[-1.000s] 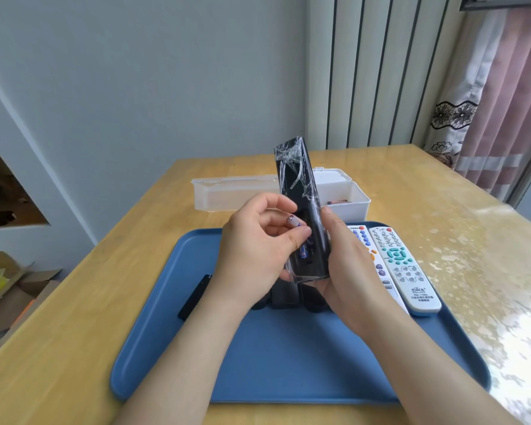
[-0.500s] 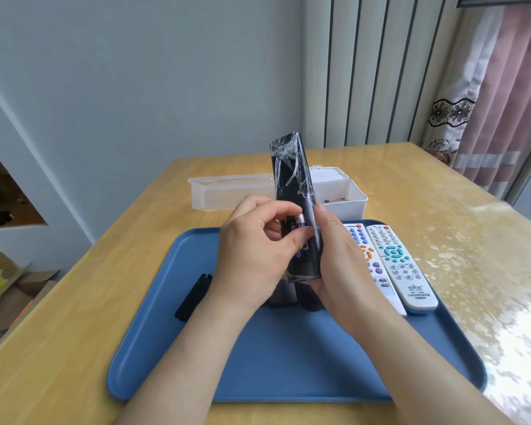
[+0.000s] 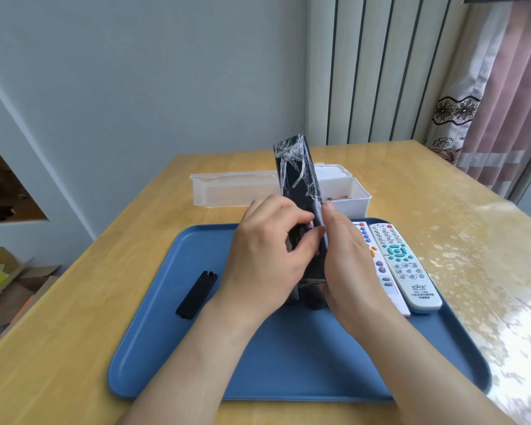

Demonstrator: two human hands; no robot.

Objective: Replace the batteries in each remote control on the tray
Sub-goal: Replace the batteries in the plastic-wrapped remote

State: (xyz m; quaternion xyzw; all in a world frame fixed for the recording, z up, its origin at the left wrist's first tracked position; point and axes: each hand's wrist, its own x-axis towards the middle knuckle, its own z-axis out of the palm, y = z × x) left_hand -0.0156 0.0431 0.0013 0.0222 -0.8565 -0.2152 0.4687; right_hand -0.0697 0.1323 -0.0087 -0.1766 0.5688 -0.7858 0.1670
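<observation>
The left hand [image 3: 264, 259] and the right hand [image 3: 350, 262] together hold a black remote [image 3: 298, 179] upright above the blue tray [image 3: 288, 363]. The left fingers and thumb curl onto its lower half, and the right hand clasps its right edge with the thumb pointing up. Crinkled clear film wraps the remote. A loose black battery cover [image 3: 196, 294] lies on the tray to the left, and two white remotes [image 3: 402, 265] lie side by side on its right part. Behind the tray an open white plastic box [image 3: 354, 207] stands with its lid [image 3: 233, 188] flipped to the left and a battery [image 3: 337, 198] inside. The wooden worktop [image 3: 74, 332] is glossy on the right. Beyond it are a pale grey wall [image 3: 166, 72], vertical panels [image 3: 380, 72] and a pink curtain [image 3: 509, 102].
</observation>
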